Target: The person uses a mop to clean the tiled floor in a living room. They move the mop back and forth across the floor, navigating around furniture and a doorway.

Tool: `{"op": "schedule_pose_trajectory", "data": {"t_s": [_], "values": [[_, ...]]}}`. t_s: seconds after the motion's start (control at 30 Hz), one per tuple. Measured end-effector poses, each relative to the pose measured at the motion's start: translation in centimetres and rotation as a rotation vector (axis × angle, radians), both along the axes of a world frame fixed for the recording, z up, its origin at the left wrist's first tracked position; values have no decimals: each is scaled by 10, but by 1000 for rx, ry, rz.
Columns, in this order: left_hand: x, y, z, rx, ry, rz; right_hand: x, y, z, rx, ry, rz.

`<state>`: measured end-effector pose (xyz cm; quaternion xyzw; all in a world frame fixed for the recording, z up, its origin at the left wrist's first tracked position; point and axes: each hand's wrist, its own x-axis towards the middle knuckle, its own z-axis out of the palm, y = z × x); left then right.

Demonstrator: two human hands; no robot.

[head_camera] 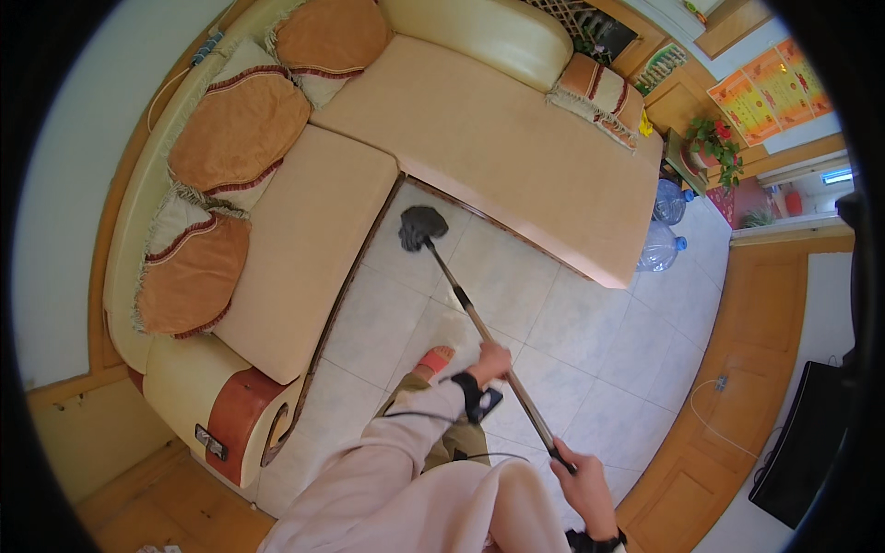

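My left hand (pixel 491 363) is wrapped around the metal pole of a mop (pixel 472 310), partway along its length. My right hand (pixel 585 482) grips the dark end of the same pole, close to my body. The pole slopes away from me to a dark grey mop head (pixel 422 227), which rests on the pale tile floor (pixel 498 276). That head lies near the inner corner of an L-shaped sofa (pixel 325 186), apart from its base. Both wrists wear black straps, and a small black device sits at the left one.
Fringed brown cushions (pixel 238 135) lie along the sofa's back. Beyond its right end stand clear plastic water bottles (pixel 662 249) and a potted plant (pixel 704 153). A phone (pixel 211 442) rests on the armrest. Wooden panelling (pixel 736 359) and a black screen (pixel 802 442) are at the right.
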<state>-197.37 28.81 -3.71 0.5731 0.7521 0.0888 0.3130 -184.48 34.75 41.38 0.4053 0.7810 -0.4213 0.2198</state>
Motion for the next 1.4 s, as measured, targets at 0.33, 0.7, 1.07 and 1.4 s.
{"op": "schedule_pose_trajectory", "data": {"t_s": [0.33, 0.7, 1.07, 1.4], "values": [[-37, -4, 4, -87, 286, 165, -32, -1, -48, -46, 80, 111], [-84, 6, -21, 19, 239, 285, -75, -5, -50, -20, 120, 71], [10, -10, 46, 143, -386, 401, 8, 23, 15, -108, -276, 64], [-166, -15, -37, 226, -328, 729, -102, -9, -83, -57, 98, 121]]}}
